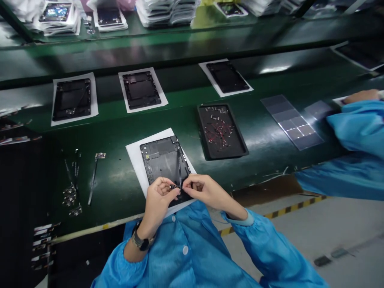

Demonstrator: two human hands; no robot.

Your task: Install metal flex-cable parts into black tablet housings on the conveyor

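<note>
A black tablet frame lies on a white sheet at the near edge of the green bench. Over its near end my left hand and my right hand meet, both pinching one small dark component between the fingertips. A thin cable runs from that part up across the frame. I wear blue sleeves and a watch on the left wrist.
A black tray of small parts sits right of the frame. Three more frames on white sheets lie on the belt behind. Loose flex cables lie at left. A co-worker's blue sleeve reaches in at right.
</note>
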